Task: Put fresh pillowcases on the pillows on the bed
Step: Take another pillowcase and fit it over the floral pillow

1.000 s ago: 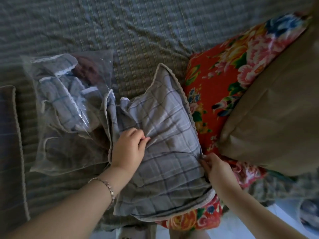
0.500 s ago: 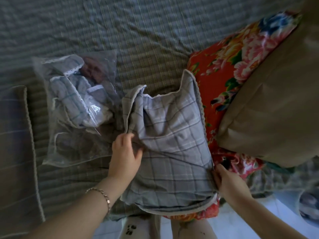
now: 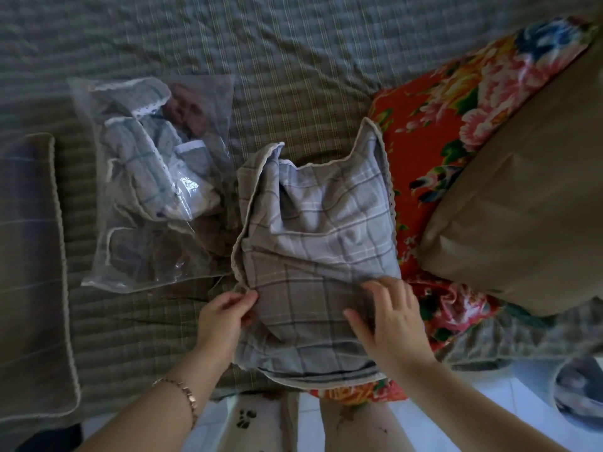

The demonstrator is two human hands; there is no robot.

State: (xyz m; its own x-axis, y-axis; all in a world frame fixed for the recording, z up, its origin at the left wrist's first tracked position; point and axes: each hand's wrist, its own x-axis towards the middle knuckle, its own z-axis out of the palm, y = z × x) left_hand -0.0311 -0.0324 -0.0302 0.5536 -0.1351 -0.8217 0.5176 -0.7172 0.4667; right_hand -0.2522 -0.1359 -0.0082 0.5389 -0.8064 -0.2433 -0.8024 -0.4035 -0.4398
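A: Finding the opening first? The pillowcase [image 3: 319, 249] lies at the near edge of the bed [image 3: 293, 76], partly over the floral cloth [image 3: 424, 141].

B: Yes. My left hand [image 3: 225, 318] pinches its left hem; the right hand [image 3: 391, 321] lies flat on it, fingers spread, holding nothing.

A: Then I'd part the layers at that hem, let the flat hand pin the fabric, and fetch the tan pillow [image 3: 522, 207] from the right.

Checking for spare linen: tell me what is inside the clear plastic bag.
The clear plastic bag holds folded grey plaid fabric with lace trim and something dark reddish. Folds hide the piece count.
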